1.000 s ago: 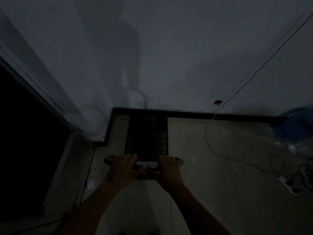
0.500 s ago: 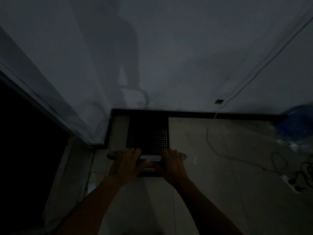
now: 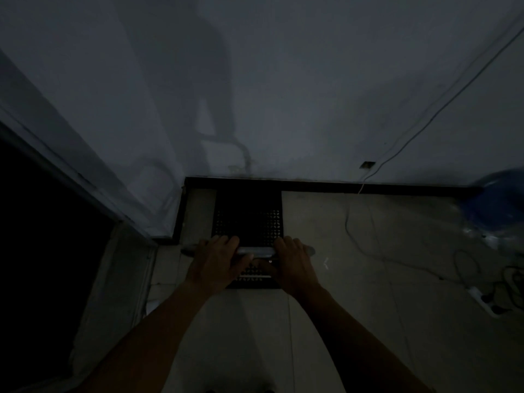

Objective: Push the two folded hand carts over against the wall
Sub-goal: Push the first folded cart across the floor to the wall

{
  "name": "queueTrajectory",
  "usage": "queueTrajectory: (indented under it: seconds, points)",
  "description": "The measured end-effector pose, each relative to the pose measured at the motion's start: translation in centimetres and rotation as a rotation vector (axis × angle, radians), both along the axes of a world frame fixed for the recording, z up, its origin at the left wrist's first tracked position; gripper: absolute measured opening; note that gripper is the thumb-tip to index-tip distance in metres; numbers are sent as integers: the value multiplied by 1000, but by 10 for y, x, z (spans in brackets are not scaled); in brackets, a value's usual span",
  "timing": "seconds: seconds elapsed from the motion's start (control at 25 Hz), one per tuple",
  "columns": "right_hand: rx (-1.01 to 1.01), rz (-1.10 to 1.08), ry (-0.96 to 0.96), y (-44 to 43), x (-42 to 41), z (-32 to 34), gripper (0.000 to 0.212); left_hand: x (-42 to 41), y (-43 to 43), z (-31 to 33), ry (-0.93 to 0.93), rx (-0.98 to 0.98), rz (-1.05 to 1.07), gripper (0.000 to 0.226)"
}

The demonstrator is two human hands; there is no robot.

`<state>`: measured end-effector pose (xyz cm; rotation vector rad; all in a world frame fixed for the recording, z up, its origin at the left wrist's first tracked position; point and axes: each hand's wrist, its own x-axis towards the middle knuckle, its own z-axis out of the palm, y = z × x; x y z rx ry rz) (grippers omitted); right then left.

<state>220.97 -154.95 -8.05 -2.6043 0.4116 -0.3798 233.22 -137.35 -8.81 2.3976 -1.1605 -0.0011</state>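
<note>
Our left hand [image 3: 216, 260] and right hand [image 3: 292, 263] are both curled over the pale grey horizontal handle bar [image 3: 255, 250], fingers wrapped across the top and thumbs tucked beneath, so each grip is closed on the bar. Below and beyond the bar lies the black perforated platform of the folded hand cart [image 3: 249, 219], flat on the pale tiled floor [image 3: 368, 279]. Its far end appears to reach the dark skirting board [image 3: 326, 185] at the foot of the grey painted wall [image 3: 283, 95], close to the corner. We cannot tell in this dim light whether two carts are stacked here or only one shows.

We judge the push to be nearly finished. A further hard shove could jam the platform against the skirting and scuff it, or skew it toward the corner. The thin white cable [image 3: 347, 219] trailing down the wall and across the floor lies near the cart's right side; drifting rightward could snag it.
</note>
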Motion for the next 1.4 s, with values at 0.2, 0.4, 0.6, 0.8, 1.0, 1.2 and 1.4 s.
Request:
queueTrajectory:
  seconds: [0.2,0.4,0.6,0.8,1.0,1.2,1.4]
  points:
    - [19,12,-33,1,-1,0,50,-2,-1,2,-1,9,21,60]
    - [27,15,-18,2,-3,-2,47,-7,0,3,-28,15,40,57]
    - [15,28,-49,9,-12,-2,50,-17,6,4,-49,69,66,50]
    - [-8,16,-34,15,-22,-1,41,-27,12,3,-65,103,73,53]
    - [-17,13,-3,15,-22,-1,43,-28,12,6,-47,83,80,55]
    - [5,12,-17,13,-18,2,48,-27,10,10,-103,94,56,61]
    - [-4,14,3,14,-17,5,45,-24,9,11,-90,138,64,62]
